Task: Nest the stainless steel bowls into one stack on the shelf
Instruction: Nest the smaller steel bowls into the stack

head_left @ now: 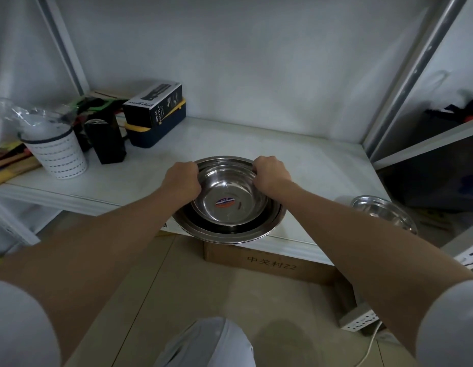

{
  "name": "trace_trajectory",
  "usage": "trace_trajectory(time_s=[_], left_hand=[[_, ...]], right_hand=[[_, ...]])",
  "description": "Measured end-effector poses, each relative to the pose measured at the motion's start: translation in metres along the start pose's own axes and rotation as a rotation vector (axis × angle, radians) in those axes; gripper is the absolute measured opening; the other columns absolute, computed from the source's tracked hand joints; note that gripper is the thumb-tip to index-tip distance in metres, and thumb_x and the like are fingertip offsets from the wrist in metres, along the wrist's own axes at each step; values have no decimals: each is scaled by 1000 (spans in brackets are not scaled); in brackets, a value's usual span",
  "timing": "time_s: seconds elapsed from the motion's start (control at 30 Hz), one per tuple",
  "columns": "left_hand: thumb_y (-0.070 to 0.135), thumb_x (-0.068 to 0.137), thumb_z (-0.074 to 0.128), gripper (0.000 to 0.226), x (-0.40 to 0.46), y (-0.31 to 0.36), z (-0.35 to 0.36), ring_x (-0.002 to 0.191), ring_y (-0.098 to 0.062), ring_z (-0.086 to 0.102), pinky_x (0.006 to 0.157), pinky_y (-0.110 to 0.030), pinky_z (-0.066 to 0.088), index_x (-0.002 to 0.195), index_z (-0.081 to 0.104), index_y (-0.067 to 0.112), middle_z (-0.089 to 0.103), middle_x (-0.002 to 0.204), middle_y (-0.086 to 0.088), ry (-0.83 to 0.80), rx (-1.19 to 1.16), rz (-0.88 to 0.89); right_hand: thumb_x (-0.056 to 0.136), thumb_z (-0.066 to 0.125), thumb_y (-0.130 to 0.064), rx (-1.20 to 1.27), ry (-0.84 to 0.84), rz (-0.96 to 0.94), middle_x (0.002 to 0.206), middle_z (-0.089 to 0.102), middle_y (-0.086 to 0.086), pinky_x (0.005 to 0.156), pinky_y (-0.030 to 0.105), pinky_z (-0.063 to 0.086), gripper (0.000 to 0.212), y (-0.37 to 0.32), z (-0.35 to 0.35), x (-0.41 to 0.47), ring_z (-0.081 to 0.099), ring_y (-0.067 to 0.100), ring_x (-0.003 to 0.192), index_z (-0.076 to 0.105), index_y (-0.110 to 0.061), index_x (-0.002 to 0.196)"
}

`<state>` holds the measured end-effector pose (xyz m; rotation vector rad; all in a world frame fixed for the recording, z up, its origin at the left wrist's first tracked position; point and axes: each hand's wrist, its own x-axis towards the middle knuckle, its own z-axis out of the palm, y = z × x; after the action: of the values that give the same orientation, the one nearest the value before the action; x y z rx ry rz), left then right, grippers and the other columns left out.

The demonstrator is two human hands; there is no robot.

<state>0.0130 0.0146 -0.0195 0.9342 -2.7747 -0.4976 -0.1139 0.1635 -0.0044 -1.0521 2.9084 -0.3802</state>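
Observation:
A stack of stainless steel bowls [228, 202] sits on the white shelf [296, 157], its near rim hanging over the shelf's front edge. The innermost bowl has a round sticker on its bottom. My left hand [183, 178] grips the stack's rim on the left side. On the right side my right hand [272, 174] grips the rim. Another steel bowl [384, 213] stands alone at the shelf's right front corner, apart from the stack.
At the shelf's left stand a white perforated holder [56, 154], a black box [108, 140], and a spray bottle carton [153, 105] on a blue container. A cardboard box [272, 263] sits on the floor below. A power strip [358, 319] lies at right.

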Motion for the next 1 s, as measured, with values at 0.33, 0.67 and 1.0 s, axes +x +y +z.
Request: trace_trajectory(time_s=[0.33,0.67,1.0], left_hand=[[9,85,59,25,-3,17,-9,97,-31,58,75,-40,50,110,60,6,56,110,-15,52,51,97],[15,89,51,35,-19,110,11,113,-34,54,89,-44,49,124,58,13,53,123,-14,61,-65,278],[19,89,52,37,-30,168,47,116,-34,54,94,-45,48,126,56,15,53,127,-14,-8,-98,370]], right_hand=[[87,50,-7,-36,87,-29,114,61,9,72,33,45,30,4,-12,-1,60,30,102,64,-13,113],[91,48,-15,-70,199,190,123,54,9,74,34,38,33,99,-45,-40,50,30,116,57,-13,123],[93,47,-20,-75,92,626,141,39,17,102,44,35,50,205,-38,-94,38,36,127,35,-9,140]])
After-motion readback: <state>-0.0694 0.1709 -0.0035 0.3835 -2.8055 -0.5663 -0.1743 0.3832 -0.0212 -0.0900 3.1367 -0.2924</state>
